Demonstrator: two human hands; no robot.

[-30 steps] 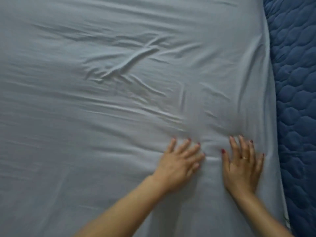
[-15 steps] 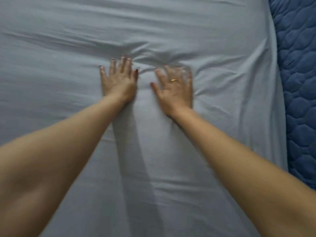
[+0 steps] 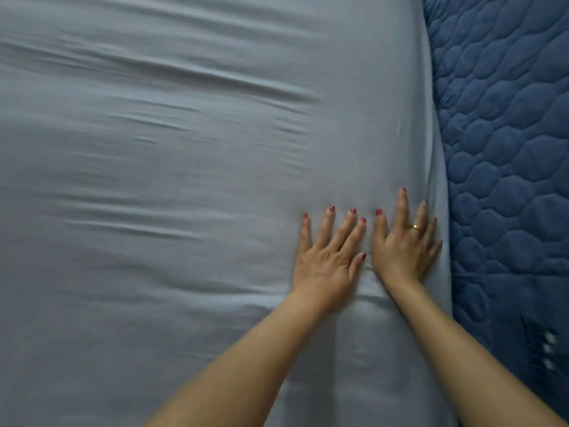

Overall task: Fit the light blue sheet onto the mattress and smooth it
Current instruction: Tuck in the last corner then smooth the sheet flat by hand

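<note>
Both hands, left hand [image 3: 328,260] and right hand [image 3: 405,251], lie flat with fingers spread at 4 o'clock, pressing the light blue sheet [image 3: 184,149] onto the mattress [image 3: 508,149] to push creases out, gripping nothing.

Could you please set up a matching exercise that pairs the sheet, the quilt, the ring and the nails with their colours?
Things:
1. sheet
2. quilt
3. ring
4. nails

Colours:
A. gold
B. dark blue
C. red
D. light blue

Pairs: 1-D, 2-B, 3-A, 4-C
</note>
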